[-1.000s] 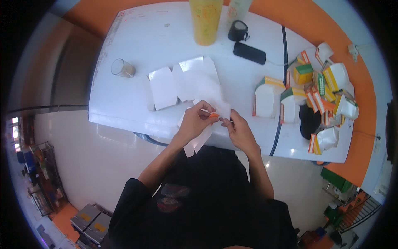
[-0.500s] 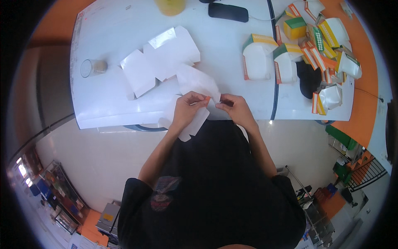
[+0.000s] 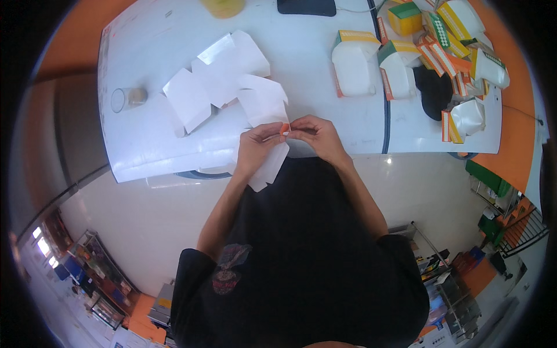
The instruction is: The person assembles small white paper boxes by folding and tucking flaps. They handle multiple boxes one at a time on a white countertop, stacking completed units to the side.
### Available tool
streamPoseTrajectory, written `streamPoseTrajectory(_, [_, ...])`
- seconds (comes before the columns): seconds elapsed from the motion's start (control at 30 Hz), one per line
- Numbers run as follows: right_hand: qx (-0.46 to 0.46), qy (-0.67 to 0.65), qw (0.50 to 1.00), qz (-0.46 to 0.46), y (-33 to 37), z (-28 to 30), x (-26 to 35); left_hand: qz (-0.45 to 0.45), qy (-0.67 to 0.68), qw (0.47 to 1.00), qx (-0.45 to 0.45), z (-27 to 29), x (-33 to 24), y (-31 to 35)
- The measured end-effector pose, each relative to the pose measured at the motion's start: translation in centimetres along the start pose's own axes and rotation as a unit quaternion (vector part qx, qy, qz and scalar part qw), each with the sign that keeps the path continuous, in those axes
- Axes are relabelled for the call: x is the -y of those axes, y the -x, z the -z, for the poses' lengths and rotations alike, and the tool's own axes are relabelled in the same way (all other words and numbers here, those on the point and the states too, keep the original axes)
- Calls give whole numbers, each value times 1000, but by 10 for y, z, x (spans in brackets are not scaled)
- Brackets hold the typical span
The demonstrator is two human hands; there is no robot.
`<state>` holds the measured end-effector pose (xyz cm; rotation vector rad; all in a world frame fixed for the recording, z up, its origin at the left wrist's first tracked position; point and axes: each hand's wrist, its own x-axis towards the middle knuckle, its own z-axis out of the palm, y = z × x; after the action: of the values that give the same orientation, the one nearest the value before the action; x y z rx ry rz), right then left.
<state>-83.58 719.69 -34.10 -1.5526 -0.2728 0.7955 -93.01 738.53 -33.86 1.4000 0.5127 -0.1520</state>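
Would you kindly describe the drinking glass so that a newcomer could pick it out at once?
Start with the large white table and go to its left-hand part. To the left of the white card pieces is the drinking glass. It is see-through with a round mouth, unlike the opaque, angular card nearby.

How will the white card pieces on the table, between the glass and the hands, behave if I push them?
The white card pieces look thin and broad, so they are probably light for their size. Their straight, crisp edges suggest moderate stiffness. One part shines, hinting at a smooth, perhaps slippery face.
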Motion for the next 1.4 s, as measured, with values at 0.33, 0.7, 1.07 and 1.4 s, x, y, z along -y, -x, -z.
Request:
streamPoseTrajectory(0.33, [-17, 34, 999, 12, 4, 0, 14, -10, 30, 999, 0, -3, 1, 2])
streamPoseTrajectory(0.7, [-22, 47, 999, 6, 10, -7, 4, -11, 33, 999, -6, -5, 4, 3])
streamPoseTrajectory(1.07, [-149, 136, 975, 94, 5, -21, 14, -51, -73, 996, 23, -24, 6, 6])
streamPoseTrajectory(1.4, [-148, 293, 908, 261, 6, -42, 13, -171, -79, 978, -88, -20, -45, -28])
